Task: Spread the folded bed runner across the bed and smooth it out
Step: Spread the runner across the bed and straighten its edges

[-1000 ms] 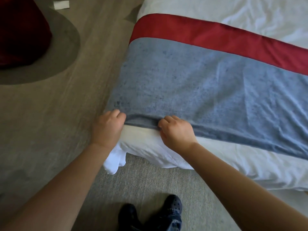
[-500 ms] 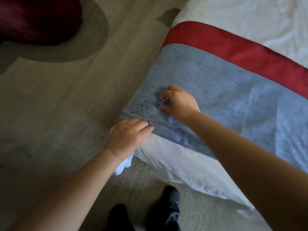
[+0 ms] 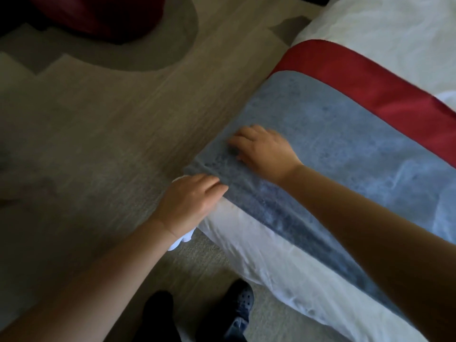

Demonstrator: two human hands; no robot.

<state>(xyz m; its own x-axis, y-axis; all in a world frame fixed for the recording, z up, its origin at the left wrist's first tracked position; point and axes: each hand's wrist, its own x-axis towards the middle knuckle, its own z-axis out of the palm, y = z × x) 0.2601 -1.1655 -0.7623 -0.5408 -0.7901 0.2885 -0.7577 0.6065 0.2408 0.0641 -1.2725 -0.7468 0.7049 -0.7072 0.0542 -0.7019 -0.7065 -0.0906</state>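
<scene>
bed runner [image 3: 333,144], blue-grey with a red band along its far edge, lies spread across the white bed [image 3: 271,255], its left end at the bed's left side. left hand [image 3: 190,203] sits at the runner's near left corner, fingers together and closed on the edge. right hand [image 3: 264,149] rests on top just beyond it, fingers curled, pressing the cloth.

White bed [image 3: 259,253], blue-grey runner [image 3: 333,149] with red band across it
</scene>
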